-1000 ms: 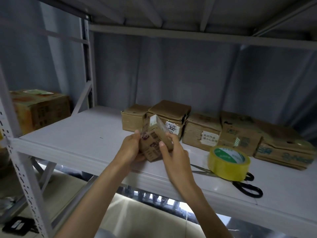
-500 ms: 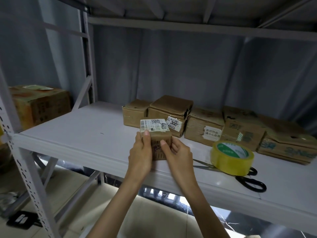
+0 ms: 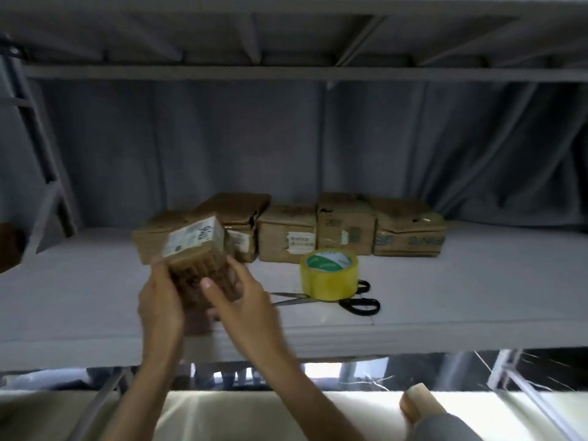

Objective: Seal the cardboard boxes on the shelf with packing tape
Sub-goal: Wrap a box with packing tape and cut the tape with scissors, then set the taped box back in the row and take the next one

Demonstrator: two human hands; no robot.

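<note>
Since half a second ago I am tipping the small box (image 3: pixel 197 259) off upright, left hand (image 3: pixel 160 308) and right hand (image 3: pixel 245 300) both gripping it, while the tape roll (image 3: pixel 329 273) is sitting just right of my right hand, the nearer one.

dim, motion-blurred, glare from below

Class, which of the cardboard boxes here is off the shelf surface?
The small labelled box, gripped between both hands near the shelf's front; the others sit in a row at the back.
</note>
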